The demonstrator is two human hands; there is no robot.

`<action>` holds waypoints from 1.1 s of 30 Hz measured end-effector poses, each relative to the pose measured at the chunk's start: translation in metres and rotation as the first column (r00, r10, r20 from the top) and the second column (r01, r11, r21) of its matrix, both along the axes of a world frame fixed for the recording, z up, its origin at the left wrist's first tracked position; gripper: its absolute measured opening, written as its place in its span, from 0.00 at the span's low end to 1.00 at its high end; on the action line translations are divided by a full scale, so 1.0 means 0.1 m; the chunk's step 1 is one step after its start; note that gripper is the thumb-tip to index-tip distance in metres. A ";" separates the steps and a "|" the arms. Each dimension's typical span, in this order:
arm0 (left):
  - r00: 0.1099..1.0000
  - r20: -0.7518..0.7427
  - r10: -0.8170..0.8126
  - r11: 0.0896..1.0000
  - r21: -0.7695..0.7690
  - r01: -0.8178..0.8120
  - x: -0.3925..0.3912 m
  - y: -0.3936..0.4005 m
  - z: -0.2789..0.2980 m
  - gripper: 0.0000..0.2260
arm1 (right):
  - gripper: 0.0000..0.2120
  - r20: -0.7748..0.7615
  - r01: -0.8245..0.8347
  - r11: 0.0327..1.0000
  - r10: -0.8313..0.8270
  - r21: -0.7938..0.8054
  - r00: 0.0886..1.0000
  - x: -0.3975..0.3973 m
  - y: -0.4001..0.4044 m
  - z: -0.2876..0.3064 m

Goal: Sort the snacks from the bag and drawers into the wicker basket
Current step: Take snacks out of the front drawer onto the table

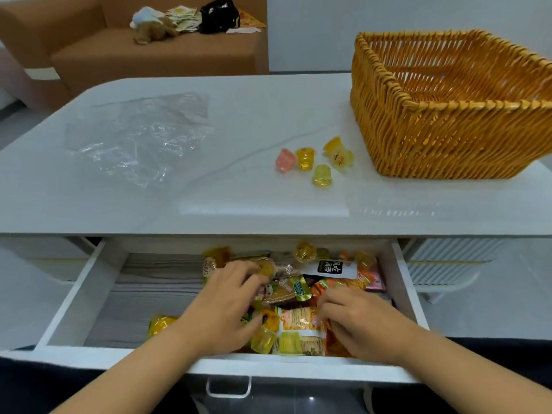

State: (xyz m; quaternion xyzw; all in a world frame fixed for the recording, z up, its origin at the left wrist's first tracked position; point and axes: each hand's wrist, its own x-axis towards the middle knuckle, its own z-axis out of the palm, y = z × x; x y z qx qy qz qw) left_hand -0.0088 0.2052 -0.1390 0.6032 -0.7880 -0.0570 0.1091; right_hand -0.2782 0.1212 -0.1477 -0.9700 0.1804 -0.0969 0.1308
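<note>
Empty plastic bag (137,138) is lying at the bench (239,201) left edge, jelly cups (316,159) mid-bench beside the wicker basket (448,106) at the right corner. In the open drawer (89,294), left hand (221,312) grip is pinching a jelly cup (265,268) over the snack pile (301,309); right hand (361,327) grip is curling onto the packets, hold unclear.

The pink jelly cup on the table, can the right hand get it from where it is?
Probably yes: the right hand is down in the drawer, but nothing lies over the pink jelly cup.

A white glossy table (239,121) fills the middle. At eleven o'clock stands a brown sofa (89,46) bearing clutter, perhaps papers and a soft toy. A plain pale wall (388,13) rises at one o'clock.
</note>
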 end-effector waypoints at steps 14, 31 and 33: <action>0.957 0.027 0.289 0.909 0.304 -0.284 0.17 -0.04 -0.05 0.33 | 0.26 -0.388 0.040 0.956 0.080 0.291 0.918 0.83 0.22 0.11; 0.812 -0.385 0.439 0.884 0.349 -0.312 0.39 -0.15 0.63 0.05 | 0.17 -0.384 0.280 0.832 -0.089 0.478 0.919 0.93 0.29 0.18; 0.784 -0.445 0.432 0.890 0.350 -0.292 0.37 -0.13 0.68 0.04 | 0.14 -0.365 0.280 0.827 -0.099 0.487 0.926 0.93 0.28 0.16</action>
